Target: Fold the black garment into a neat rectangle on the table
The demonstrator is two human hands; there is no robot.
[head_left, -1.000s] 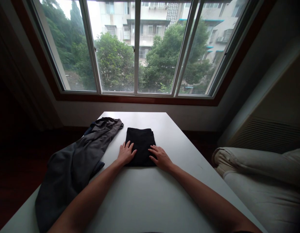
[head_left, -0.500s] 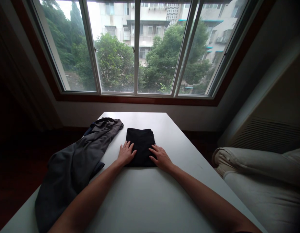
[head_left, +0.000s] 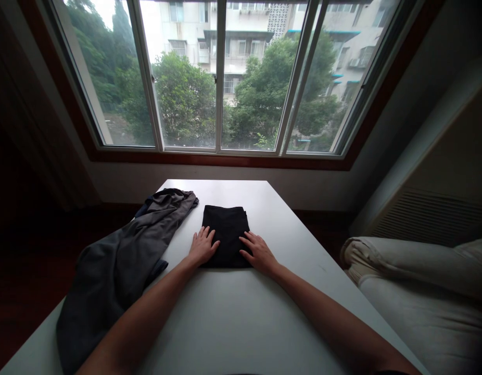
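A black cloth (head_left: 226, 234), folded into a flat, roughly rectangular piece, lies on the white table (head_left: 241, 317). My left hand (head_left: 203, 246) rests with spread fingers on its left edge. On its right edge lies my right hand (head_left: 259, 252), fingers apart and palm down. Neither hand grips anything. To the left of my left hand, a crumpled dark grey garment (head_left: 116, 271) stretches along the table's left side, with a bit of dark blue cloth showing at its edges.
Beyond the table's far edge is a wide window (head_left: 217, 78) with a reddish-brown frame. A pale, cushioned sofa (head_left: 420, 271) stands to the right of the table. A curtain (head_left: 41, 130) hangs at the left.
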